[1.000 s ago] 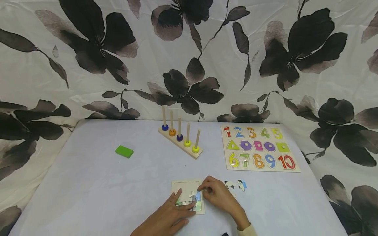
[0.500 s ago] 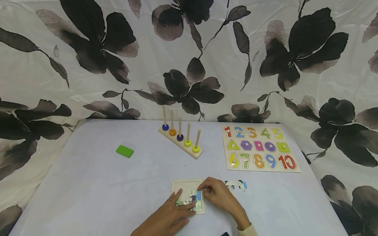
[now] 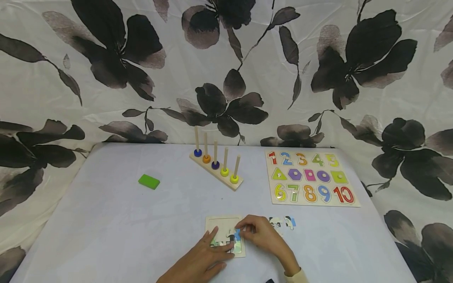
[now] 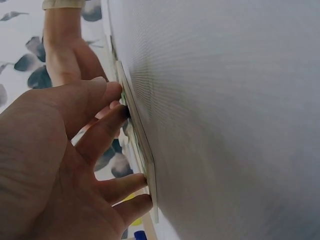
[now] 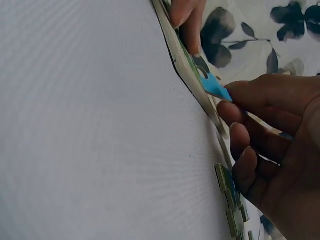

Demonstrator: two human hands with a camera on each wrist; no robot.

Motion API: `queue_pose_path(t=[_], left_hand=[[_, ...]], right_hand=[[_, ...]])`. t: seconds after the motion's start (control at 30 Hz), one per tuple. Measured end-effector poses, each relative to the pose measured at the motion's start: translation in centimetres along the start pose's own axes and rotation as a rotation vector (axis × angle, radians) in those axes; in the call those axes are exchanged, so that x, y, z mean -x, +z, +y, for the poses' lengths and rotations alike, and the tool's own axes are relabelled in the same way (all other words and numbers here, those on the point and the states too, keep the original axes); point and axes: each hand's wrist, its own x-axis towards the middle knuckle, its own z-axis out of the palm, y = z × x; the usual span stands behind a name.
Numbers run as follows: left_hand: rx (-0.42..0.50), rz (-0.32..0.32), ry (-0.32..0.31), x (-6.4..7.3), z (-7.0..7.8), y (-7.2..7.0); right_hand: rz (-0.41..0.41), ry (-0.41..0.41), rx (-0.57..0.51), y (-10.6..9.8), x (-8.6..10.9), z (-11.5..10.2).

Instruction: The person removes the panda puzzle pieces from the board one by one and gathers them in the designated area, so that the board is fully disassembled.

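A small wooden jigsaw tray point(image 3: 222, 221) lies near the front of the white table, its lower part filled with picture pieces. My left hand point(image 3: 209, 253) rests over the tray with fingers spread; in the left wrist view its fingertips point(image 4: 138, 181) touch the tray's face and edge. At the tray's right side, my right hand point(image 3: 262, 234) pinches a blue jigsaw piece point(image 5: 216, 87) between thumb and forefinger. The right wrist view shows that piece tilted, one end raised off the tray. Part of the fitted picture is hidden under the left fingers.
Loose panda jigsaw pieces point(image 3: 290, 222) lie just right of the right hand. Behind are a peg stacker point(image 3: 219, 175) with coloured rings and a number-and-shape board point(image 3: 304, 204). A green block point(image 3: 149, 181) lies to the left. Floral cloth point(image 3: 283, 98) hangs behind the table.
The right hand has shifted very slightly left and down over the tray's right edge, with the blue jigsaw piece still pinched. The left hand stays in place.
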Motion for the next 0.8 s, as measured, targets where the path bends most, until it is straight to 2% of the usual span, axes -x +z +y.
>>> queue_pose_path(t=[0.2, 0.4, 0.7, 0.8], left_hand=[[-0.005, -0.002, -0.006, 0.0, 0.1, -0.1], [0.007, -0.011, -0.013, -0.1, 0.1, -0.3], [0.022, -0.002, -0.011, 0.0, 0.2, -0.2], [0.017, 0.008, -0.005, 0.1, 0.1, -0.1]], right_hand=[[-0.01, -0.029, -0.055, 0.1, 0.0, -0.1], [-0.019, -0.016, -0.099, 0.1, -0.1, -0.1], [-0.004, -0.004, -0.079, 0.1, -0.1, 0.1], [0.004, 0.01, -0.071, -0.4, 0.1, -1.3]])
